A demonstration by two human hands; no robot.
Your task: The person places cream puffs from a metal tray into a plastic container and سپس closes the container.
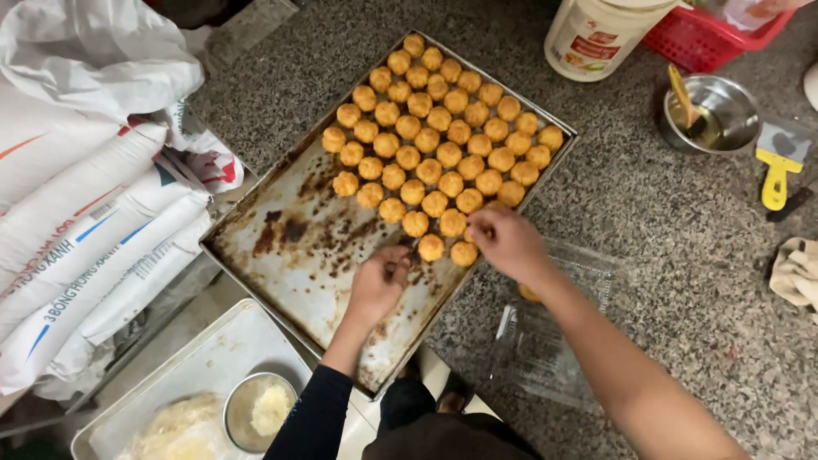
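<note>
Bare tray half [298,255] beside packed pastry balls [439,140]; sacks [94,230] crowding its left

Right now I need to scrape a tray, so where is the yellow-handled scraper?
In the head view, the yellow-handled scraper lies on the granite counter at the far right, just right of the small steel bowl.

Golden-brown pastry balls [439,140] sitting in tidy diagonal rows, filling far half of tray. Round, baked, bumpy tops, packed close, many touching. Nearest row running short: two balls [448,250] lying at near edge of cluster. Battered metal baking tray [290,255] lying angled on counter, near half showing burnt stains.
</note>
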